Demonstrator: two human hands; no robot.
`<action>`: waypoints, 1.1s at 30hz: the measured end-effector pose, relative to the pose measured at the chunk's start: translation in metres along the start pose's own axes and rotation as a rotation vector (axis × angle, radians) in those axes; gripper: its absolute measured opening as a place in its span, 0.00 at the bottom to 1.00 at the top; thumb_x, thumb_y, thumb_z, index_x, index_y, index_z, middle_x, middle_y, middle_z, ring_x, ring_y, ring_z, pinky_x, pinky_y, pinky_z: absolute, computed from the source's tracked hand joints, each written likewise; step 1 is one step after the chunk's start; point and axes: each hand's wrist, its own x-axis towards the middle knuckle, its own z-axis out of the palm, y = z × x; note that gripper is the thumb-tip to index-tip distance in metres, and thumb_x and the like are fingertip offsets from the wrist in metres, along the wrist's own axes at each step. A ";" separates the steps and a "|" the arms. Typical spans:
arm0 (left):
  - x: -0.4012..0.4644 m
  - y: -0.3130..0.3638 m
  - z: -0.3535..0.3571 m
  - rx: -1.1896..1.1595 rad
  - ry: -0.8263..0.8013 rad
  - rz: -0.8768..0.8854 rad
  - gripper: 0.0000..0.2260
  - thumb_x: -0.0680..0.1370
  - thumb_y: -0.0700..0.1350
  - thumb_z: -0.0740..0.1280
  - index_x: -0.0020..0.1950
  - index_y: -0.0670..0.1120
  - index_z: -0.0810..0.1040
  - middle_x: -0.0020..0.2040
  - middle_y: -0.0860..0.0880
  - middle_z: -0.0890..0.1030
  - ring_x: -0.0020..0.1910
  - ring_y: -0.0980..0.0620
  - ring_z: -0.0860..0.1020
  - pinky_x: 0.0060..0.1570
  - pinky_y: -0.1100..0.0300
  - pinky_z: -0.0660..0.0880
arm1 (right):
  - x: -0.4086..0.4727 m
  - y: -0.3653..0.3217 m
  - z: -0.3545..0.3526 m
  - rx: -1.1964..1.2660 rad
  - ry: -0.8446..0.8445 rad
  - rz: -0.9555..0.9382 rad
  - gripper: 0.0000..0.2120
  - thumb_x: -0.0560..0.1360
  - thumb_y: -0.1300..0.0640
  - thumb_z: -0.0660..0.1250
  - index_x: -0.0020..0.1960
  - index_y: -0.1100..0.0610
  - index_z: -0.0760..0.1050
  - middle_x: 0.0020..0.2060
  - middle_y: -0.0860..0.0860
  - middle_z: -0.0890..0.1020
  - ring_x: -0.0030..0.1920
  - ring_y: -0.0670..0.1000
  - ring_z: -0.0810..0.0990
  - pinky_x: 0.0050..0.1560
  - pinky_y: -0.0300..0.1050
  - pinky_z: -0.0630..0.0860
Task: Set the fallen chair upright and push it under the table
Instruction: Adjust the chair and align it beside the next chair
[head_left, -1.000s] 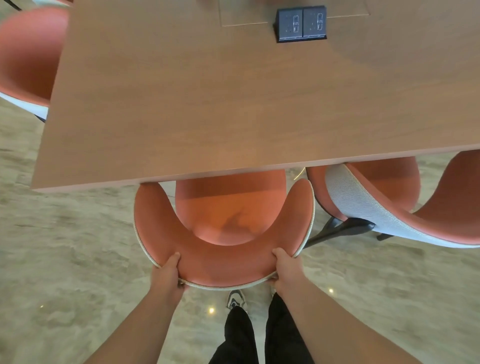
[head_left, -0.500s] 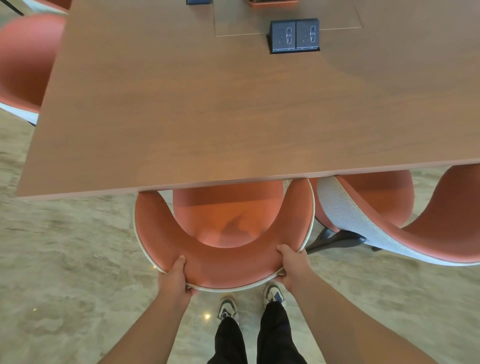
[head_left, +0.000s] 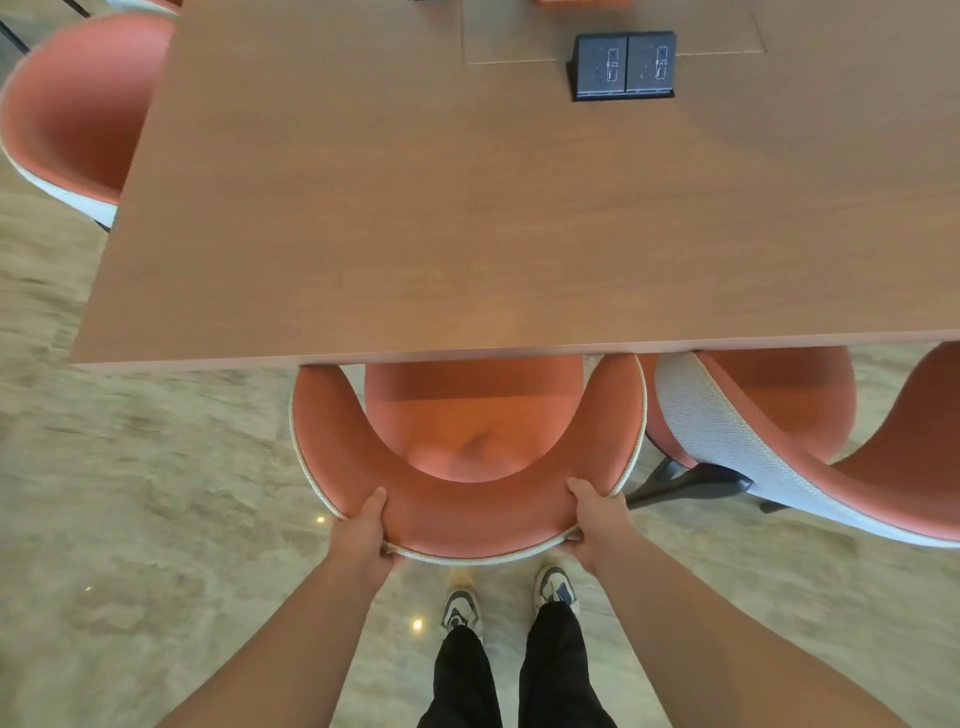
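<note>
The orange shell chair (head_left: 467, 514) stands upright in front of me, its seat partly under the near edge of the wooden table (head_left: 467, 234). My left hand (head_left: 363, 532) grips the left part of the curved backrest, thumb over the rim. My right hand (head_left: 595, 519) grips the right part of the same backrest. The front of the seat and both armrest tips are hidden beneath the tabletop. The chair's legs are out of sight.
A second orange chair with a grey woven back (head_left: 779, 457) stands close on the right, its dark legs near my chair. A third orange chair (head_left: 78, 114) sits at the table's left end. A black socket box (head_left: 623, 65) is on the tabletop. My feet (head_left: 511, 597) stand on the marble floor.
The chair has slid further under the table, with both hands still on its backrest. I have stepped forward, and both shoes now show behind the chair.
</note>
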 end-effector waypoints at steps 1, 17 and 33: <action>0.000 0.000 0.000 0.010 -0.001 0.007 0.15 0.79 0.44 0.72 0.64 0.47 0.73 0.52 0.44 0.81 0.49 0.40 0.81 0.41 0.39 0.81 | 0.000 -0.001 0.000 -0.004 0.003 -0.002 0.22 0.78 0.57 0.71 0.68 0.52 0.67 0.61 0.56 0.78 0.53 0.61 0.81 0.37 0.63 0.84; -0.014 0.000 0.017 0.071 0.080 -0.020 0.24 0.79 0.48 0.72 0.73 0.44 0.69 0.67 0.40 0.78 0.60 0.36 0.79 0.55 0.33 0.78 | -0.014 -0.016 -0.015 0.001 -0.143 0.019 0.21 0.79 0.56 0.72 0.69 0.57 0.69 0.57 0.57 0.80 0.53 0.62 0.82 0.41 0.62 0.84; -0.134 -0.155 0.200 1.436 -0.178 1.010 0.42 0.77 0.54 0.72 0.83 0.46 0.51 0.83 0.47 0.61 0.83 0.44 0.53 0.79 0.47 0.53 | -0.009 -0.134 -0.252 -1.199 0.189 -1.075 0.29 0.75 0.61 0.70 0.74 0.54 0.69 0.71 0.52 0.74 0.73 0.56 0.67 0.71 0.52 0.67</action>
